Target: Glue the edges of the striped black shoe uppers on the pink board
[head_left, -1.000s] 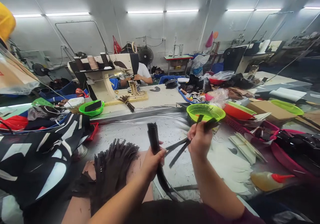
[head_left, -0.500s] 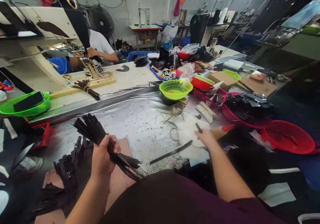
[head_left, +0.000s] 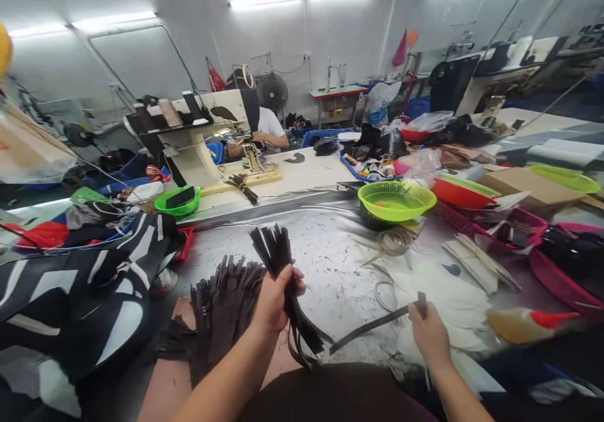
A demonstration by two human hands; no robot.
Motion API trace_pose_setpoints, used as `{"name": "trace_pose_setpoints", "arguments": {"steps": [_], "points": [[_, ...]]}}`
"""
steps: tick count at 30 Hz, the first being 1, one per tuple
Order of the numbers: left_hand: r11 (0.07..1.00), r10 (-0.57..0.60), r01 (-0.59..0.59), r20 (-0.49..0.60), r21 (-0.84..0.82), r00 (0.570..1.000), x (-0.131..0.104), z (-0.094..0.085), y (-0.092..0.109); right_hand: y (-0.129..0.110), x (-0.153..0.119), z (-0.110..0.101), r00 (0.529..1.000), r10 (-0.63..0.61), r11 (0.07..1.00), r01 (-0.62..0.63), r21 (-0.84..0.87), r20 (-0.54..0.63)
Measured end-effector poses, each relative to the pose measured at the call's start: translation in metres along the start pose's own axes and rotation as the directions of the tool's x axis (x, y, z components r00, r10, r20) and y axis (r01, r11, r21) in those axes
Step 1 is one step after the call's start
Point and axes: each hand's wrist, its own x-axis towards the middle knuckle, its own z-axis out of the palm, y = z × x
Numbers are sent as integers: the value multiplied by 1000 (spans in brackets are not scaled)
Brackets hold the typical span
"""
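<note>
A thick bundle of long black strips (head_left: pixel 306 327) is gripped in my left hand (head_left: pixel 276 299), fanning out above the thumb and drooping below the fist. My right hand (head_left: pixel 431 337) pinches a single black strip (head_left: pixel 368 329) near one end. A short end pokes up past the fingertips, while the rest slants down-left over the silver worktop (head_left: pixel 325 252). To the left of my left hand, a pile of more black strips (head_left: pixel 226 309) lies on a pinkish sheet (head_left: pixel 165 384). Pale cut pieces (head_left: pixel 443 290) lie beside my right hand.
Beyond the hands stands a yellow-green mesh basket (head_left: pixel 396 202), with coiled cord (head_left: pixel 395 241) near it. A bottle with a red tip (head_left: pixel 523 322) lies at right. A green basket (head_left: pixel 178 202) sits at left. A person (head_left: pixel 271 129) works behind a sewing machine (head_left: pixel 226 111).
The view has swung left and up. The single strip, lying apart from my right hand's fingers before, now runs up to them. My left hand keeps hold of the bundle.
</note>
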Motion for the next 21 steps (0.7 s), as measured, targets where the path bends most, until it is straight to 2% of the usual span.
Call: {"name": "trace_pose_setpoints", "arguments": {"steps": [1, 3, 4, 6, 8, 11, 14, 17, 21], "points": [[1000, 13, -13, 13, 5, 1000, -2, 0, 0, -13, -3, 4, 998, -53, 983, 50, 176, 14], [999, 43, -44, 47, 12, 998, -6, 0, -1, -45, -12, 11, 984, -154, 853, 87, 514, 90], [998, 54, -55, 64, 14, 996, -8, 1, -2, -64, -18, 14, 968, -211, 764, 76, 640, 137], [998, 55, -56, 92, 11, 994, -10, 3, -4, -103, -33, 20, 913, -341, 613, 36, 789, 223], [999, 34, -36, 120, 15, 992, -13, 4, -7, -139, -51, 27, 828, -486, 540, 33, 841, 280], [999, 7, -13, 173, 35, 985, -15, 5, -11, -178, -75, 36, 703, -660, 525, 178, 832, 266], [999, 2, -9, 169, 43, 986, -18, 3, -15, -197, -88, 42, 634, -722, 566, 310, 764, 277], [999, 36, -40, 144, 25, 989, -19, -1, -16, -200, -91, 44, 630, -709, 605, 312, 732, 318], [997, 69, -73, 183, 20, 981, -20, -3, -16, -193, -94, 48, 695, -688, 502, 249, 829, 208]]}}
